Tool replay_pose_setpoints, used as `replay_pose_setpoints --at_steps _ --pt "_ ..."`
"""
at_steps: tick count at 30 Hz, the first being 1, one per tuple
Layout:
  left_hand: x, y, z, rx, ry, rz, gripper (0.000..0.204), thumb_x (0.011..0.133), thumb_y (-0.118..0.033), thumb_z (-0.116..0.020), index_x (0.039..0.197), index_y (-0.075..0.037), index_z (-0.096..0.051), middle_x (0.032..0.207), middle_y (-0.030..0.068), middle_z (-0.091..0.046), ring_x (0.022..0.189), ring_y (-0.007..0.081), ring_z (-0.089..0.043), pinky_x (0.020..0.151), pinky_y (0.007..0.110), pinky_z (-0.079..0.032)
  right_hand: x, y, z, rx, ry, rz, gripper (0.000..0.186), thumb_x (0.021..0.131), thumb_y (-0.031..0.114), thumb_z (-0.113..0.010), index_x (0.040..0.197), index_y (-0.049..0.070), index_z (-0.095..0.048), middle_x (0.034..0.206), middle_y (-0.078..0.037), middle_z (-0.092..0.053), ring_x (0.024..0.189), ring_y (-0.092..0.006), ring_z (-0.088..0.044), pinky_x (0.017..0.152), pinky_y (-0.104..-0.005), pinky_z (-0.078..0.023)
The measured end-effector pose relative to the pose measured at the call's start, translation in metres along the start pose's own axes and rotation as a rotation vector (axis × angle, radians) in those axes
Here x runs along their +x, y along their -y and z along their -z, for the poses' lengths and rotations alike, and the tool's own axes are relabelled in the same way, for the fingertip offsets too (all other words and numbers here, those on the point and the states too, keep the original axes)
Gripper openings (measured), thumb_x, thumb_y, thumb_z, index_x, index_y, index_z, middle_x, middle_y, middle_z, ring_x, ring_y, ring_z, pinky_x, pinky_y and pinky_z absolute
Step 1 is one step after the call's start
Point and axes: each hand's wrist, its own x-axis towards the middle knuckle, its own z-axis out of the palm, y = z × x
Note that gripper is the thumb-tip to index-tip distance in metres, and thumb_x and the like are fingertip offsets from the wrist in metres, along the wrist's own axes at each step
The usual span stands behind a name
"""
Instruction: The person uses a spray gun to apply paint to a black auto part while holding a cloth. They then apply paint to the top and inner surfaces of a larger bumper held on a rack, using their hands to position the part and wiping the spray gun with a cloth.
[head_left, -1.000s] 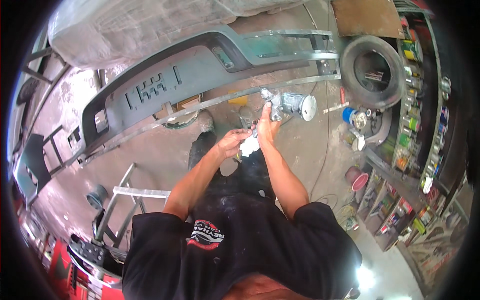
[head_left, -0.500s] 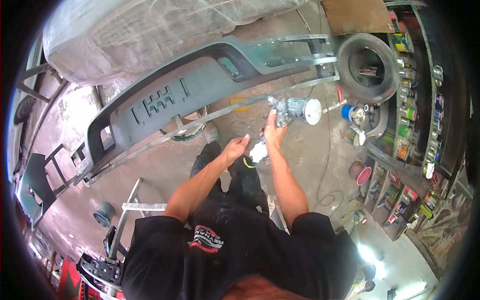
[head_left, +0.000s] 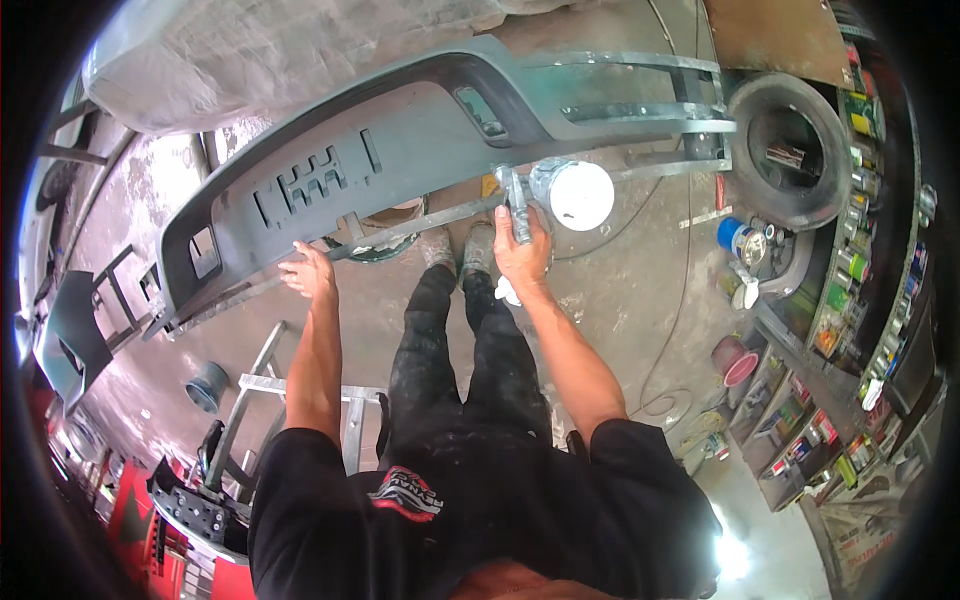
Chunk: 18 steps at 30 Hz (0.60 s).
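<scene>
Going by the head view, the right hand (head_left: 525, 258) has a firm grip on the spray gun (head_left: 516, 204) near the grey bumper (head_left: 415, 165); left hand (head_left: 311, 273) is empty, fingers spread. Looks like lining-up, so next move probably wants steady aim.

Pretty bright overall, if a bit hazy and washed out. The floor (head_left: 160, 190) is nearly blown out toward 10 o'clock, and there's a hard white flare (head_left: 732, 556) around 4:30, can't tell if it's a lamp or a reflection. The white cup end (head_left: 583, 197) near 1:30 looks clipped too, while the black shirt (head_left: 560, 500) at 6 swallows most detail. Typical fisheye: shelves (head_left: 893, 260) at 3 bow and go mushy, rim fades to black.
</scene>
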Motion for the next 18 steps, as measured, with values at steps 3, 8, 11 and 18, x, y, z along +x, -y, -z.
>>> replay_pose_setpoints --at_steps 3,8,11,18 --pt "-0.005 -0.022 -0.009 -0.124 -0.03 0.081 0.095 0.092 -0.072 -0.027 0.155 -0.003 -0.007 0.162 0.0202 -0.005 0.15 0.0363 -0.005 0.117 0.057 -0.014 0.006 -0.001 -0.013 0.084 -0.022 0.21 0.039 0.09 0.034 -0.065 0.109 0.0 -0.065 0.092 -0.023 -0.068 0.09 -0.0426 -0.064 0.081 -0.0454 -0.05" --pt "-0.016 -0.031 -0.018 -0.094 -0.161 0.083 0.087 0.096 -0.065 -0.027 0.155 -0.003 -0.007 0.162 0.0161 -0.007 0.15 0.036 -0.005 0.116 0.06 -0.009 0.025 -0.01 -0.023 -0.103 0.031 0.437 0.036 0.09 0.032 -0.065 0.105 -0.001 -0.066 0.096 -0.023 -0.068 0.091 -0.0443 -0.064 0.082 -0.0478 -0.05" --pt "0.017 0.001 -0.026 -0.086 -0.253 -0.082 0.082 0.098 -0.06 -0.025 0.155 -0.002 -0.011 0.163 0.0153 -0.008 0.15 0.0347 -0.007 0.117 0.06 -0.006 0.03 0.001 -0.042 -0.081 0.095 0.507 0.035 0.09 0.031 -0.066 0.102 -0.002 -0.067 0.095 -0.023 -0.068 0.09 -0.045 -0.063 0.081 -0.049 -0.05" --pt "0.016 -0.007 -0.022 -0.187 -0.289 -0.116 0.079 0.099 -0.057 -0.026 0.154 -0.003 -0.013 0.162 0.0144 -0.012 0.15 0.0323 -0.008 0.118 0.057 -0.003 0.049 0.039 -0.048 -0.127 0.104 0.535 0.035 0.092 0.036 -0.064 0.096 0.001 -0.065 0.074 -0.019 -0.064 0.069 -0.041 -0.063 0.063 -0.0457 -0.048"
